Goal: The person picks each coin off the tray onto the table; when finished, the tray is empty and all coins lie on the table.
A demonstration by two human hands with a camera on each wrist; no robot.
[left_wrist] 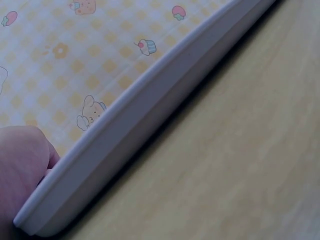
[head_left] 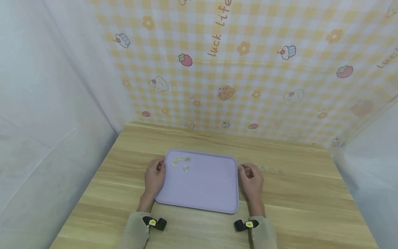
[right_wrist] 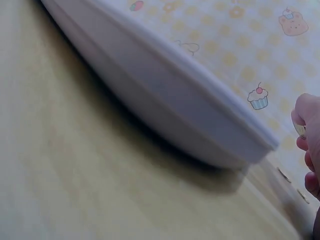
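A checkered cloth point(head_left: 264, 76) hangs beyond both hands, behind a wood-grain table point(head_left: 298, 204). Between the hands lies a lilac tray point(head_left: 202, 188); four loose coins point(head_left: 179, 159) are already on it, in the far part nearer the left hand point(head_left: 154, 177). That hand is at the tray's side, fingers bent, though whether it grips the rim or merely rests there I cannot tell. The right hand point(head_left: 253, 181), just beside the opposite edge, pinches a single coin point(right_wrist: 299, 130). Outward from it, a short row of remaining coins point(head_left: 263, 168) lies on the wood, so the work looks partly done.
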